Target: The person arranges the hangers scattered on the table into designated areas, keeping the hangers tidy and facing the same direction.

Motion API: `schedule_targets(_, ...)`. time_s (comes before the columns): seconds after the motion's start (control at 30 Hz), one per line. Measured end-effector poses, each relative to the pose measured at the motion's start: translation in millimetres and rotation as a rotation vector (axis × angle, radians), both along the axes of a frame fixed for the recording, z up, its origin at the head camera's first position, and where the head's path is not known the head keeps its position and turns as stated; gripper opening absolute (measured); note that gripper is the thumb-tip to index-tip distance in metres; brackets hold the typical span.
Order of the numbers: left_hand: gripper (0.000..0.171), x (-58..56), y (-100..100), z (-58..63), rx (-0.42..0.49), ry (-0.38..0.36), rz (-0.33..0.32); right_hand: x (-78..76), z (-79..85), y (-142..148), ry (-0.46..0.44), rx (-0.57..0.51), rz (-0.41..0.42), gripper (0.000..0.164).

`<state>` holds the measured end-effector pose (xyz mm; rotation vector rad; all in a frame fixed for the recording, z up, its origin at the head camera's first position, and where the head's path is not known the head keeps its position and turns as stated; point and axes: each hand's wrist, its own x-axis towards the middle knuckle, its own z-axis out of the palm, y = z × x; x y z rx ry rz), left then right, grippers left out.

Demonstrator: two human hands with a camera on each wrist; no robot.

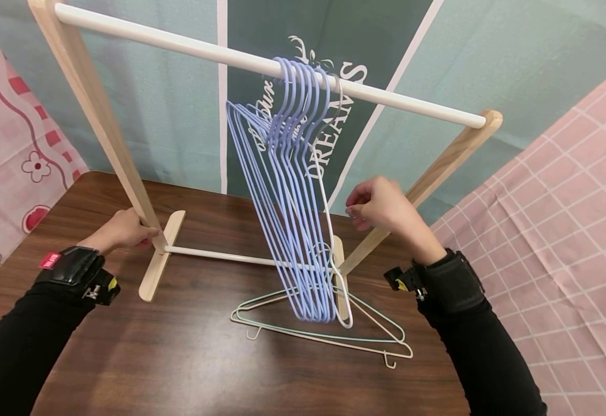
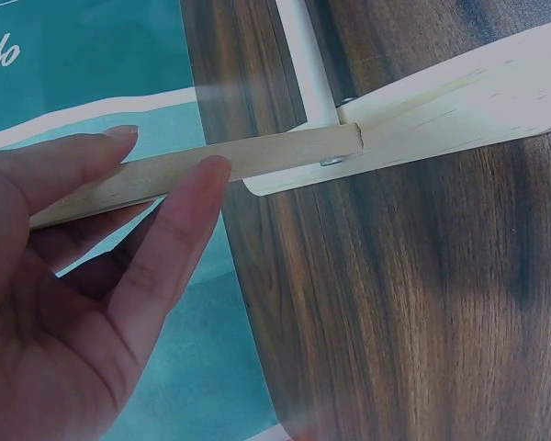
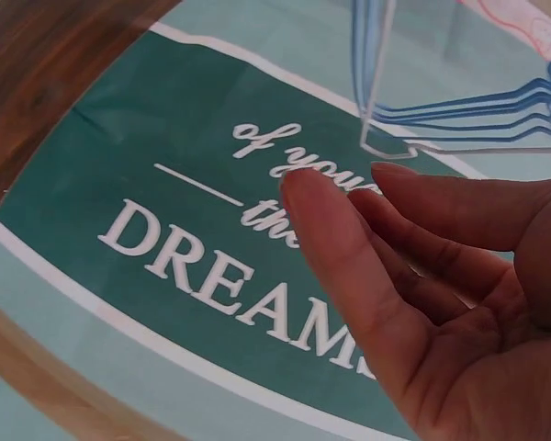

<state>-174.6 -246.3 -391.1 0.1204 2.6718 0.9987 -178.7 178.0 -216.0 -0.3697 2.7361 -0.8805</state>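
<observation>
Near its foot, the left post (image 1: 92, 110) of a wooden garment rack is pinched between the thumb and fingers of my left hand (image 1: 126, 229). In the left wrist view, the post (image 2: 285, 152) runs between thumb and fingertips. Several blue hangers (image 1: 287, 190) hang bunched on the rack's white top rail (image 1: 178, 39), with a white hanger (image 1: 323, 202) at their right end. My right hand (image 1: 380, 203) is in the air to the right of these hangers, fingers loosely bent and holding nothing. The right wrist view shows the white hanger (image 3: 374, 92) beyond the fingertips, apart from them.
A mint-green hanger (image 1: 380, 315) and a cream hanger (image 1: 323, 340) with small hooks lie on the brown wooden table (image 1: 188, 358) below. A white lower bar (image 1: 219, 255) joins the rack's feet. Behind hangs a green cloth with lettering; pink patterned cloths flank both sides.
</observation>
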Motion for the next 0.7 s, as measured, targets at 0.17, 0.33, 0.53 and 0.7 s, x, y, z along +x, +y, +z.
schedule_targets(0.17, 0.032, -1.1, 0.1, -0.4, -0.005, -0.006, 0.002, -2.3, -12.9, 6.1, -0.024, 0.018, 0.021, 0.008)
schedule_targets(0.33, 0.034, -0.8, -0.4, -1.1, 0.006, 0.000, -0.001, -1.5, -27.5, 10.4, -0.027, 0.035, 0.065, 0.006)
schedule_targets(0.53, 0.033, -0.6, -1.0, -1.2, 0.009, 0.011, -0.007, 1.0, -46.1, 13.3, -0.066, 0.046, 0.063, 0.004)
schedule_targets(0.7, 0.032, -0.7, -0.5, -0.6, 0.014, 0.002, -0.003, 2.9, -58.6, 16.3, -0.096, 0.041, 0.047, 0.005)
